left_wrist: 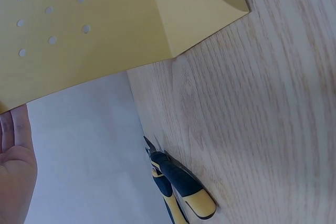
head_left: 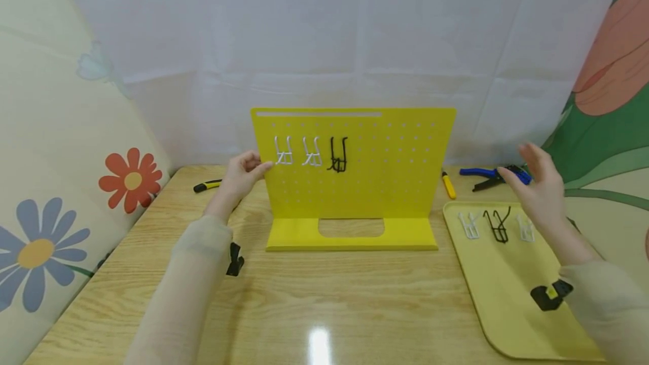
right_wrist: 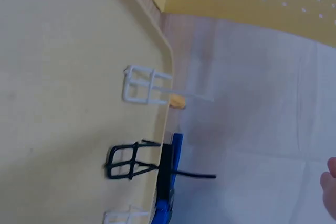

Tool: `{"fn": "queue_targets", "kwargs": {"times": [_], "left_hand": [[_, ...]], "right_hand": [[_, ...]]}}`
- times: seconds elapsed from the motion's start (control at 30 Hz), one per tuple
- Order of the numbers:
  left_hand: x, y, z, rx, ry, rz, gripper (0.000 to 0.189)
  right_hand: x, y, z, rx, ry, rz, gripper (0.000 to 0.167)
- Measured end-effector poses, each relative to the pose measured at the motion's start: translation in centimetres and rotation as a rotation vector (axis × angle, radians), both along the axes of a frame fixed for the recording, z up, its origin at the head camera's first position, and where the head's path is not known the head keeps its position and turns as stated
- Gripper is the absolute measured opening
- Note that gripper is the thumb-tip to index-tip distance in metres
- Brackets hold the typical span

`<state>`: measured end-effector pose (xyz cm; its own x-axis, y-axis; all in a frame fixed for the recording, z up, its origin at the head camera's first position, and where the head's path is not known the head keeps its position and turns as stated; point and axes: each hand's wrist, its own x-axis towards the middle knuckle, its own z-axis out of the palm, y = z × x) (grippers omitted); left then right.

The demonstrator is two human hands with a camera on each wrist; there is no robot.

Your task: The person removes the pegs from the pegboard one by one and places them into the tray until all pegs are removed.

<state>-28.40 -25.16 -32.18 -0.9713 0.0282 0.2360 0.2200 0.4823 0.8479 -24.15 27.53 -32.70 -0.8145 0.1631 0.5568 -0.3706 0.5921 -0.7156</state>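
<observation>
With hook hanging seemingly halfway, the left hand [head_left: 243,172] pinches the left edge of the yellow board [head_left: 309,199] bearing three hung hooks [head_left: 338,165], while the empty right hand [head_left: 545,190], spread wide, probably must next pinch a loose hook [head_left: 500,234] at the right tray's [head_left: 492,292] far end.

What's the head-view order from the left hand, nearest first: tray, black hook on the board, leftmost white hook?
1. Leftmost white hook: upper left of the board.
2. Black hook: farther right on the board.
3. Tray: right of the board.
</observation>
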Motion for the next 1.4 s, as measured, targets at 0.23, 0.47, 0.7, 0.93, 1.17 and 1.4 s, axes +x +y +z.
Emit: {"fn": "queue_targets", "kwargs": {"times": [0.23,0.47,0.7,0.93,1.17,1.4], "left_hand": [[0.0,0.0,0.0,0.016,0.002,-0.009,0.027],[0.0,0.0,0.0,0.014,0.009,-0.012,0.027],[0.0,0.0,-0.1,0.015,0.012,-0.014,0.026],[0.2,0.0,0.0,0.028,0.005,-0.018,0.026],[0.2,0.0,0.0,0.022,0.012,-0.012,0.026],[0.0,0.0,-0.1,0.016,0.013,-0.002,0.026]], "right_hand": [[-0.5,-4.0,1.6,-0.025,0.171,0.165,0.063],[-0.7,-8.0,1.7,0.116,0.281,0.246,0.063],[-1.0,-11.4,0.3,0.21,0.323,0.342,0.064],[-1.0,-14.2,-0.9,0.281,0.338,0.44,0.062],[-1.3,-16.8,-0.9,0.34,0.404,0.531,0.059],[-1.8,-19.0,-0.3,0.331,0.458,0.603,0.055]]}}
